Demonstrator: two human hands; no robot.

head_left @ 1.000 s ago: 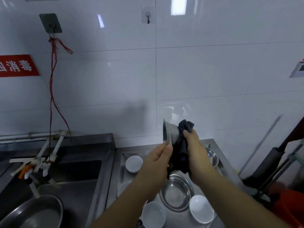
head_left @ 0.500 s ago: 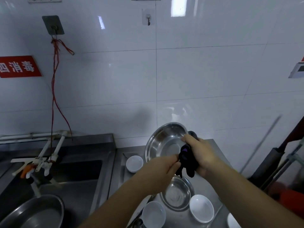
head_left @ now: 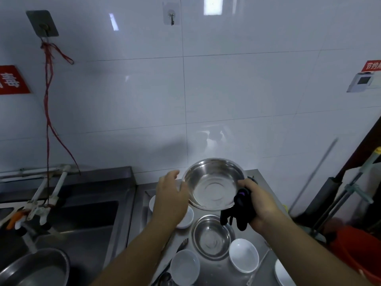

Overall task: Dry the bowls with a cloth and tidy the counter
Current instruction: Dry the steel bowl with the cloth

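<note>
At the far left we see a large steel basin (head_left: 35, 269) sitting in the sink (head_left: 82, 234), with white taps (head_left: 44, 195) above it and a red cord (head_left: 48, 96) hanging down the tiled wall from a grey hook plate (head_left: 42, 23).

Moving right onto the steel counter (head_left: 140, 213), our left hand (head_left: 171, 201) is at the left rim of the raised steel bowl (head_left: 214, 183), fingers fairly straight and spread; whether it grips the rim or only steadies it we cannot tell. The bowl is tilted with its inside toward us, above the counter.

Below it sit a white bowl (head_left: 186, 220) partly hidden by the left wrist, a smaller steel bowl (head_left: 212, 237), another white bowl (head_left: 184, 267) nearest us with a fork (head_left: 182, 245) and spoon (head_left: 165, 278) beside it, and a white bowl (head_left: 244, 254) to the right.

Our right hand (head_left: 260, 205) is at the raised bowl's right rim, fingers curled tightly round a bunched dark cloth (head_left: 239, 211), which hangs below the fist.

At the right edge stand an orange bucket (head_left: 358, 248) and some long handles (head_left: 321, 172).
</note>
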